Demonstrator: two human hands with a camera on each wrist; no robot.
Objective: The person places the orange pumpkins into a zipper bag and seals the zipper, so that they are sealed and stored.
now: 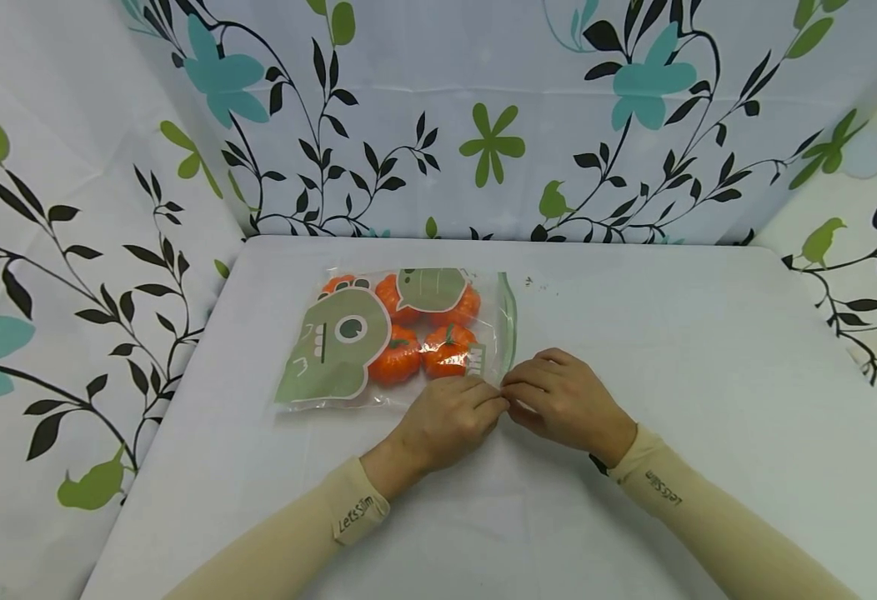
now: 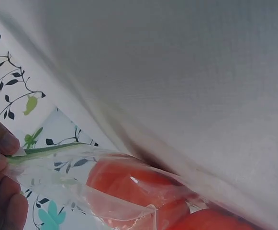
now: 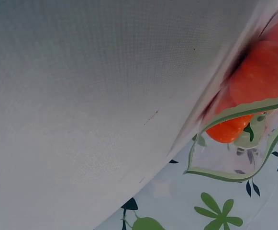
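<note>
A clear zip bag (image 1: 367, 396) with a green dinosaur print lies on the table, its green zip edge (image 1: 509, 321) on the right side. Several small orange pumpkins (image 1: 449, 350) show through the plastic. My left hand (image 1: 453, 421) grips the bag's near edge by the zip corner. Right beside it, my right hand (image 1: 562, 404) pinches that corner, fingertips meeting the left hand's. In the left wrist view, fingers (image 2: 7, 143) pinch the end of the green strip. The right wrist view shows the two green strips (image 3: 225, 177) of the mouth standing apart, with a pumpkin (image 3: 229, 129) inside.
The white-covered table (image 1: 671, 333) spreads around the bag. Small dark specks (image 1: 530, 282) dot the cloth beyond the zip edge. A patterned curtain (image 1: 423, 83) with leaves and flowers hangs behind the table and along both sides.
</note>
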